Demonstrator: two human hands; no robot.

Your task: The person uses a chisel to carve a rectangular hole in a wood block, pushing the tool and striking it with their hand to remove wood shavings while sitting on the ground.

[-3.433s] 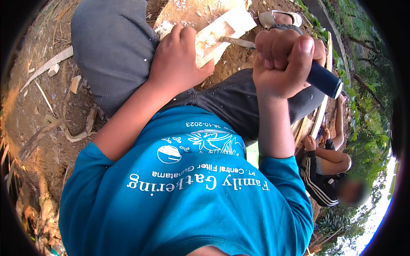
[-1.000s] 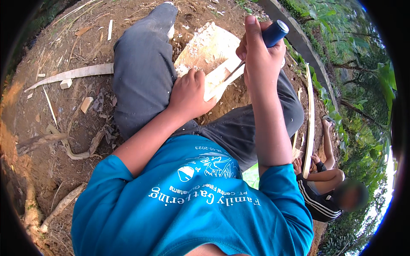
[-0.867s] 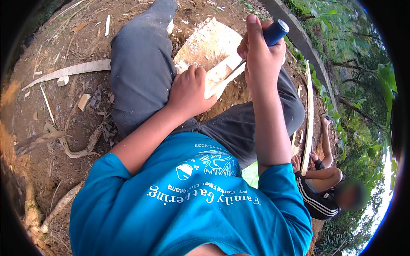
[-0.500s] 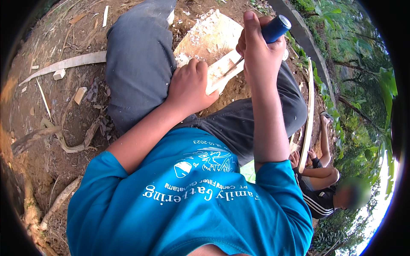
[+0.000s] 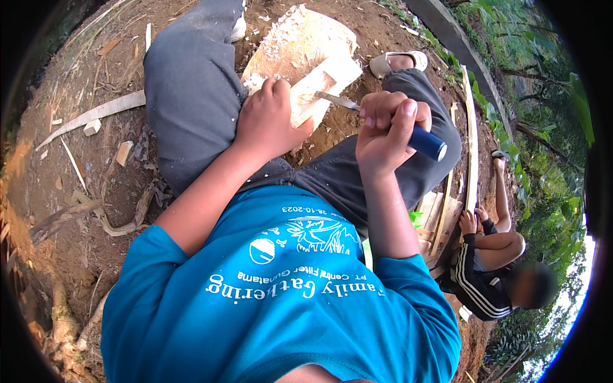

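A pale piece of wood (image 5: 340, 69) with a recess cut into its face rests against a larger chip-strewn wooden block (image 5: 290, 45) between my legs. My left hand (image 5: 267, 120) grips the piece at its near left edge, fingers bent over it and thumb along the near end. Wrapped in a fist, my right hand (image 5: 388, 131) holds a carving knife by its blue round handle (image 5: 426, 142). The narrow metal blade (image 5: 338, 100) points left over the wood, its tip at or just above the recess; contact cannot be made out.
Wood shavings, offcuts (image 5: 124, 153) and roots (image 5: 118, 225) lie on the soil to the left, with a long curved strip (image 5: 96, 115). At right, another person (image 5: 479, 274) sits by a long pale strip (image 5: 471, 140). A grey concrete edge (image 5: 447, 32) runs beyond.
My right hand has come down toward me and turned, so the handle now points toward the lower right. The wood and my left hand have shifted slightly left.
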